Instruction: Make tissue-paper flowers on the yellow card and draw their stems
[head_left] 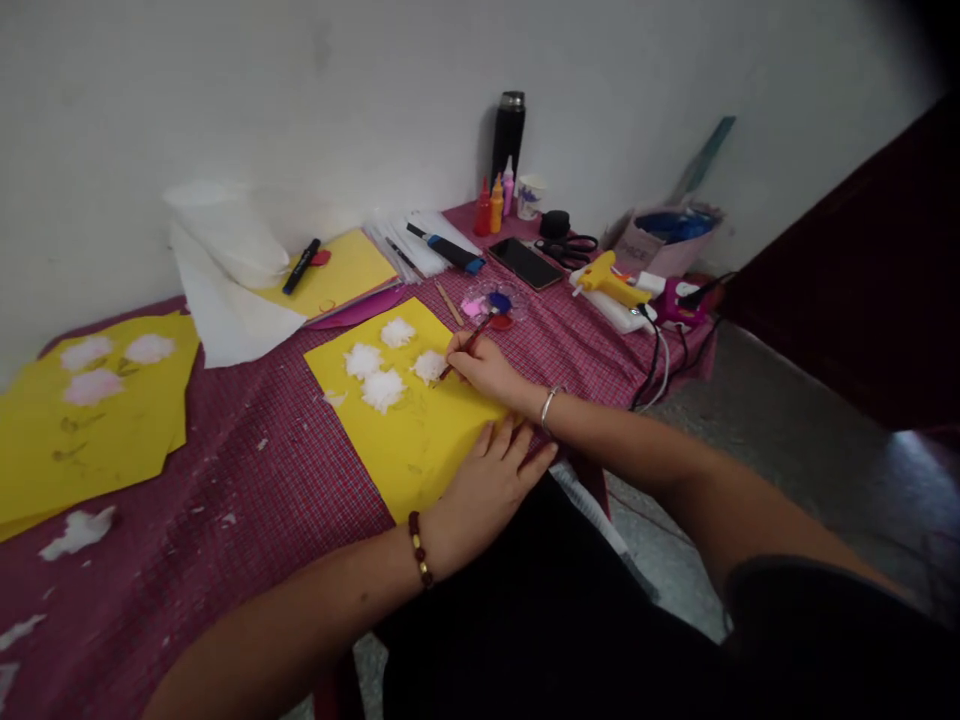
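My right hand (484, 368) is closed around a thin dark-red paintbrush (471, 340). Its lower end is beside the rightmost white tissue-paper flower (430, 367); whether it touches the flower I cannot tell. That flower and several others like it sit on a yellow sheet of paper (442, 440), which also bears faint pencil lines. My left hand (487, 480) rests flat on the near right edge of this sheet, fingers spread. Just beyond my right hand stands a clear dish (512, 297) with pink, blue and red paint.
Finished-looking yellow sheets (135, 440) with pinkish flowers lie at the left. Behind are white paper (225, 300), a marker (301, 266), a cutter (446, 248), paint bottles (496, 205) and a black flask (509, 135). A phone (525, 262), scissors (570, 250) and yellow glue gun (609, 280) with cables occupy the right.
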